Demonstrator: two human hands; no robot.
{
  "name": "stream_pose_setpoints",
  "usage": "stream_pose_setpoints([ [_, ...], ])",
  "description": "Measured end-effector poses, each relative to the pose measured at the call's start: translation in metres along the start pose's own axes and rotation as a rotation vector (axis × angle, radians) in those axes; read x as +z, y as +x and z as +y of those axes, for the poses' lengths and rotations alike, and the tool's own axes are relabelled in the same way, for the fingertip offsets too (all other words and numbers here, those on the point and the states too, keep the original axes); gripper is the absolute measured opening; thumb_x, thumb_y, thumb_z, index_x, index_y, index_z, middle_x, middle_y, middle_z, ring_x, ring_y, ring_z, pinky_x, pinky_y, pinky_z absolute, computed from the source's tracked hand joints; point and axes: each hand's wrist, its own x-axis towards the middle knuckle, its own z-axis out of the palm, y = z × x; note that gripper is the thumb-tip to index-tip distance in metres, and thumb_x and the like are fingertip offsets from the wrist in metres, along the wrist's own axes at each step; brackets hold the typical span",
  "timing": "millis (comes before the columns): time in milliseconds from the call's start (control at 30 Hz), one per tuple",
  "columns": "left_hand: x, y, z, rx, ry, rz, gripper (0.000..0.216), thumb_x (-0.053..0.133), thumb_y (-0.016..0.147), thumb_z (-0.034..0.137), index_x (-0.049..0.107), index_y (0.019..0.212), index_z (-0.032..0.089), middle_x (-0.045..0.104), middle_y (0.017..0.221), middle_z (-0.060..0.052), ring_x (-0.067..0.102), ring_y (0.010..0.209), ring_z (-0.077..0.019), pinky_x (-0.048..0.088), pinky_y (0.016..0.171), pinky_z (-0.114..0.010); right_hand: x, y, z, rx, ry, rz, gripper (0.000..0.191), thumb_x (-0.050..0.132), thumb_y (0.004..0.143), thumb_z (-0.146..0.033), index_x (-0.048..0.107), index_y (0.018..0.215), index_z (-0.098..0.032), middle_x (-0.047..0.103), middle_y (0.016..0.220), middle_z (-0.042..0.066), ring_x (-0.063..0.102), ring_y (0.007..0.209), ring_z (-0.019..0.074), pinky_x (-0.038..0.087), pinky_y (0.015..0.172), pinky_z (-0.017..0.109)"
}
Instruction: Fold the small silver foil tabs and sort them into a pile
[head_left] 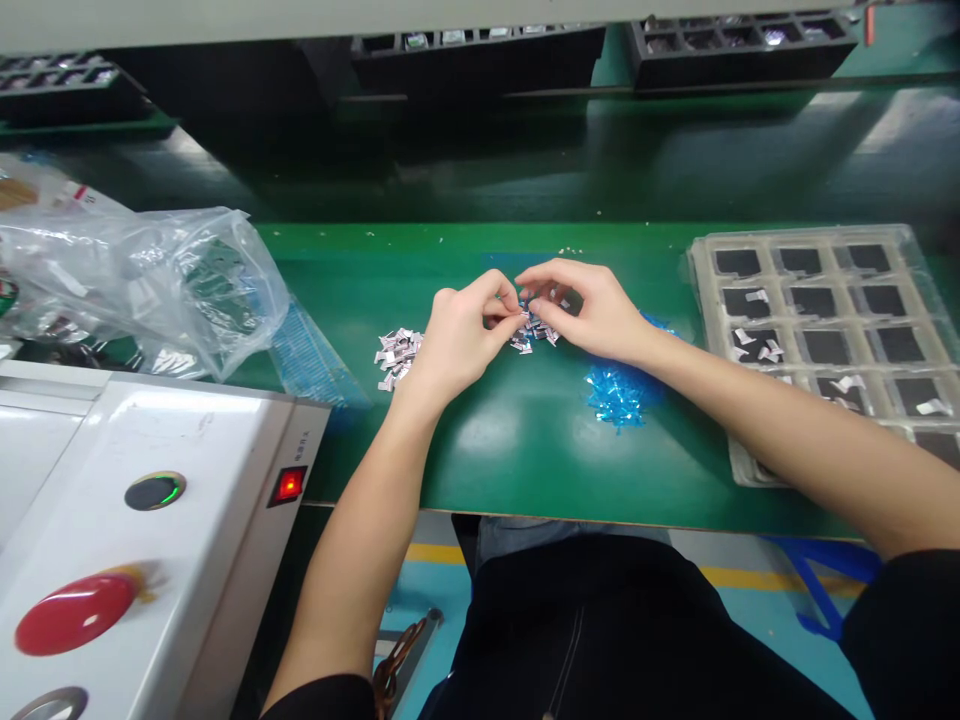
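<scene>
My left hand [469, 335] is closed in a pinch over the green table, its thumb and forefinger tips pressed together. Facing it, my right hand [589, 305] has its fingers curled in close to the same spot. Whatever sits between the fingertips is too small to make out. Under and between the hands lies a heap of small silvery-pink pieces [527, 338], partly hidden by the fingers. A second pile of similar small pieces [397, 355] is left of my left wrist. Just below my right wrist is a heap of shiny blue film bits [616, 395].
At right, a stack of clear compartment trays [825, 350] holds a few small pieces. To the left are a clear plastic bag [217, 290] and a white machine [187, 430] with a lit red switch [289, 486]. Black divided bins [480, 65] line the back shelf.
</scene>
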Motion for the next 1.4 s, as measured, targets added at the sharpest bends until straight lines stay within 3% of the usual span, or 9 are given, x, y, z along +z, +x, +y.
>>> stream_pose_setpoints([
  [200, -0.006, 0.0, 0.003, -0.015, 0.012, -0.023, 0.012, 0.072, 0.096, 0.03, 0.063, 0.101, 0.025, 0.083, 0.097, 0.001, 0.081, 0.095, -0.0221, 0.058, 0.093, -0.034, -0.003, 0.0, -0.004, -0.024, -0.061, -0.05, 0.025, 0.064, 0.1, -0.029, 0.08, 0.119, -0.027, 0.08, 0.101, 0.005, 0.069, 0.084, 0.0238, 0.058, 0.084, 0.041],
  [367, -0.042, -0.003, -0.007, -0.06, 0.105, 0.089, 0.019, 0.078, 0.093, 0.042, 0.071, 0.099, 0.025, 0.081, 0.096, -0.002, 0.075, 0.093, -0.0239, 0.059, 0.091, -0.037, -0.008, 0.002, -0.004, 0.041, -0.141, 0.003, 0.023, 0.064, 0.099, -0.031, 0.081, 0.115, -0.031, 0.078, 0.097, 0.004, 0.069, 0.089, 0.0271, 0.058, 0.096, 0.05],
  [433, -0.057, -0.006, -0.014, -0.066, 0.159, 0.013, 0.018, 0.079, 0.091, 0.043, 0.073, 0.091, 0.026, 0.08, 0.092, -0.003, 0.073, 0.095, -0.0264, 0.059, 0.091, -0.04, -0.009, 0.002, -0.002, 0.068, -0.163, 0.01, 0.017, 0.067, 0.097, -0.031, 0.081, 0.106, -0.03, 0.078, 0.095, 0.004, 0.069, 0.091, 0.0283, 0.058, 0.099, 0.053],
  [567, -0.073, -0.01, -0.024, -0.093, 0.234, -0.274, 0.028, 0.093, 0.075, 0.048, 0.075, 0.082, 0.028, 0.076, 0.088, -0.003, 0.071, 0.091, -0.0283, 0.056, 0.083, -0.039, -0.01, 0.001, 0.002, 0.1, -0.191, 0.008, 0.013, 0.069, 0.095, -0.032, 0.082, 0.096, -0.029, 0.077, 0.093, 0.005, 0.069, 0.097, 0.0316, 0.056, 0.105, 0.06],
  [700, -0.071, -0.01, -0.029, -0.186, 0.251, -0.397, 0.031, 0.093, 0.072, 0.05, 0.073, 0.078, 0.028, 0.073, 0.079, -0.001, 0.068, 0.075, -0.0246, 0.051, 0.071, -0.036, -0.011, 0.001, 0.0, 0.083, -0.215, -0.035, 0.016, 0.068, 0.099, -0.036, 0.083, 0.096, -0.03, 0.078, 0.096, 0.006, 0.07, 0.101, 0.0331, 0.057, 0.105, 0.062],
  [833, -0.068, -0.009, -0.032, -0.176, 0.281, -0.419, 0.019, 0.089, 0.073, 0.04, 0.075, 0.076, 0.028, 0.076, 0.082, -0.001, 0.07, 0.078, -0.0247, 0.051, 0.073, -0.035, -0.013, 0.002, 0.003, 0.09, -0.283, -0.005, 0.02, 0.064, 0.105, -0.039, 0.082, 0.101, -0.031, 0.079, 0.106, 0.008, 0.071, 0.11, 0.0374, 0.057, 0.106, 0.067],
  [1100, -0.067, -0.009, -0.032, -0.236, 0.23, -0.441, 0.014, 0.086, 0.074, 0.036, 0.074, 0.073, 0.028, 0.075, 0.077, 0.0, 0.07, 0.066, -0.0222, 0.051, 0.062, -0.034, -0.029, 0.005, 0.045, 0.187, -0.464, 0.15, 0.027, 0.061, 0.108, -0.045, 0.08, 0.121, -0.031, 0.078, 0.12, 0.014, 0.069, 0.121, 0.043, 0.057, 0.114, 0.072],
  [1400, -0.067, -0.009, -0.032, -0.178, 0.199, -0.446, 0.017, 0.084, 0.076, 0.039, 0.074, 0.068, 0.029, 0.073, 0.065, 0.001, 0.067, 0.057, -0.0207, 0.047, 0.054, -0.034, -0.031, 0.007, 0.072, 0.169, -0.537, 0.032, 0.036, 0.063, 0.106, -0.041, 0.075, 0.137, -0.027, 0.076, 0.129, 0.017, 0.067, 0.122, 0.0441, 0.055, 0.113, 0.075],
])
